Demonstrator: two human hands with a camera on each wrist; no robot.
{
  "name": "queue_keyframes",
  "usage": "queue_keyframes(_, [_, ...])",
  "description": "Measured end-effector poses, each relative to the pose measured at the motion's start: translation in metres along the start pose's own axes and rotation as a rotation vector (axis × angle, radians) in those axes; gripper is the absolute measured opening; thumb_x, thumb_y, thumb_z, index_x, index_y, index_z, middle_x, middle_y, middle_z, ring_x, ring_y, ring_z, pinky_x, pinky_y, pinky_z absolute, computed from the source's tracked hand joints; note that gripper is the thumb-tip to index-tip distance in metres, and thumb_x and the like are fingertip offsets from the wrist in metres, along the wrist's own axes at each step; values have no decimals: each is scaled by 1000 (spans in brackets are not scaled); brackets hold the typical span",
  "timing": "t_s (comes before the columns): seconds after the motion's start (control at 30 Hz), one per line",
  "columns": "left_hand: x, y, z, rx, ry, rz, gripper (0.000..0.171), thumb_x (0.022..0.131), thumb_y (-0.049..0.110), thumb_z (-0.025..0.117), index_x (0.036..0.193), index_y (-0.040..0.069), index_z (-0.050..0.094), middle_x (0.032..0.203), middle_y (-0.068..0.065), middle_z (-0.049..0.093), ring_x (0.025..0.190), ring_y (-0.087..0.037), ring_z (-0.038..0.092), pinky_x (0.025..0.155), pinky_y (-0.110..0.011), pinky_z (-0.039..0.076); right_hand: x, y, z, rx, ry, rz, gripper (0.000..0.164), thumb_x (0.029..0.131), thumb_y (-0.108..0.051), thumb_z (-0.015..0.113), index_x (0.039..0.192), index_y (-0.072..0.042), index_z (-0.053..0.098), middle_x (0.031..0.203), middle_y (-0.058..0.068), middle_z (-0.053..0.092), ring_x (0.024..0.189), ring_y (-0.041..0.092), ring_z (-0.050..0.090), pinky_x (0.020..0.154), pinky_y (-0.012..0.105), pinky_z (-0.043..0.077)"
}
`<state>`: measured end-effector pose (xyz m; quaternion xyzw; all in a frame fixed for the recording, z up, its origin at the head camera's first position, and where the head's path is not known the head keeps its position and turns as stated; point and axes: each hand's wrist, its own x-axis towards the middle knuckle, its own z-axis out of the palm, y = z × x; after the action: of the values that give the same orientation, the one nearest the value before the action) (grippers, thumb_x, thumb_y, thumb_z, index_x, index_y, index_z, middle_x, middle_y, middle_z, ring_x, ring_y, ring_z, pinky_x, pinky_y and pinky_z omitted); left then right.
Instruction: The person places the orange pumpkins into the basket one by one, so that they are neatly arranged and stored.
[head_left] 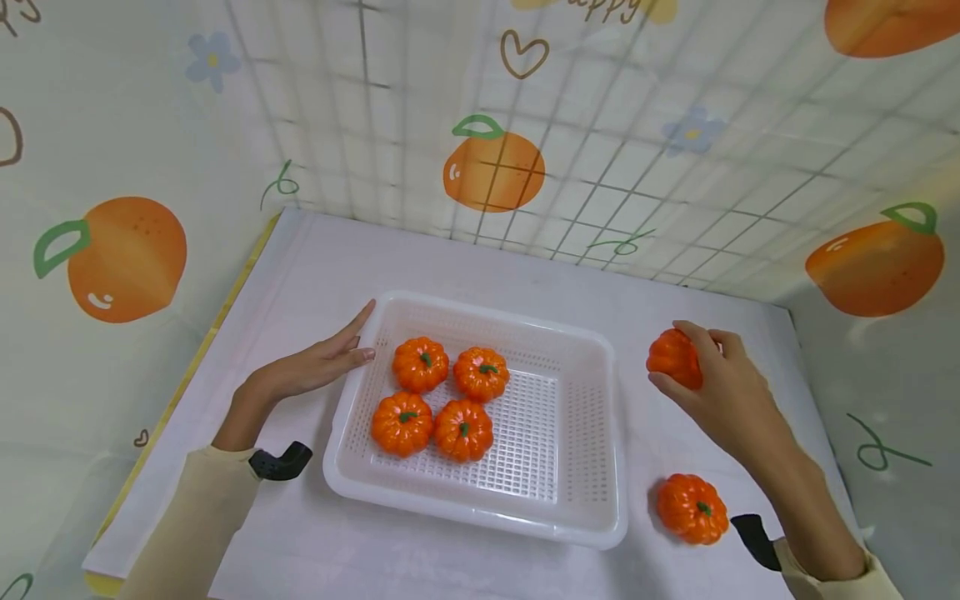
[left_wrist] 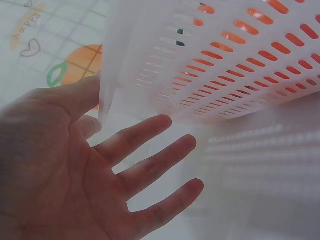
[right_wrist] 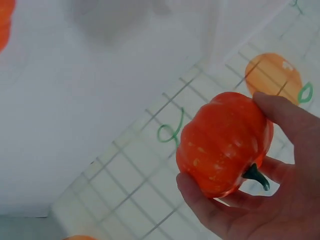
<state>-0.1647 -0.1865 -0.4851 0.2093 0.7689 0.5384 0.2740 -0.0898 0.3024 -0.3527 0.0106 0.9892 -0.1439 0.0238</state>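
My right hand [head_left: 731, 392] grips a small orange toy pumpkin [head_left: 673, 358] to the right of a white plastic basket [head_left: 480, 521]. In the right wrist view this pumpkin [right_wrist: 225, 142] shows its green stem toward the palm, with thumb and fingers around its sides. At the basket's left side, my left hand [head_left: 318, 364] has its fingers spread against the wall. The left wrist view shows its fingers [left_wrist: 160, 165] straight beside the slotted wall [left_wrist: 150, 65]. Several pumpkins [head_left: 420, 364] sit grouped in the basket's left half, stems up.
Another pumpkin [head_left: 692, 508] lies on the white table [head_left: 450, 258], right of the basket and below my right hand. A curtain printed with oranges [head_left: 495, 171] hangs over a wire grid [head_left: 585, 183] behind the table. A yellow edge [head_left: 187, 375] runs along the table's left side.
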Motion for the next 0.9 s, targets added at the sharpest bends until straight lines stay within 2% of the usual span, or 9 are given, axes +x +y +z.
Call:
queue_keyframes(0.23, [1,0,0,4,-1,1,76,107,34,46,159,33,-10,166,-3,-7,151,-32,4,116,-61,9,11,-23,3,-23,-31,-90,71,89,-25,76,149,-11,40,140,35,34,105,53,49,69,59,57])
queue_keyframes(0.5, [1,-1,-1,11,0,-1,77,107,34,46,159,32,-10,166,-2,-8,151,-31,2,117,-60,8,22,-43,9,-70,-92,-208,73,88,-27,78,149,-16,40,142,31,36,112,53,48,74,64,54])
queue_keyframes(0.73, [1,0,-1,9,3,-4,77,106,35,46,159,34,-10,166,-1,-8,151,-30,1,117,-60,8,27,-56,21,-99,-139,-302,70,87,-23,79,147,-19,42,142,23,38,113,46,48,73,54,58])
queue_keyframes(0.9, [1,0,-1,9,4,-4,76,106,35,46,159,35,-10,166,-2,-8,151,-32,3,118,-59,9,31,-64,30,-109,-191,-345,68,87,-24,79,145,-20,45,142,19,39,117,44,46,72,51,59])
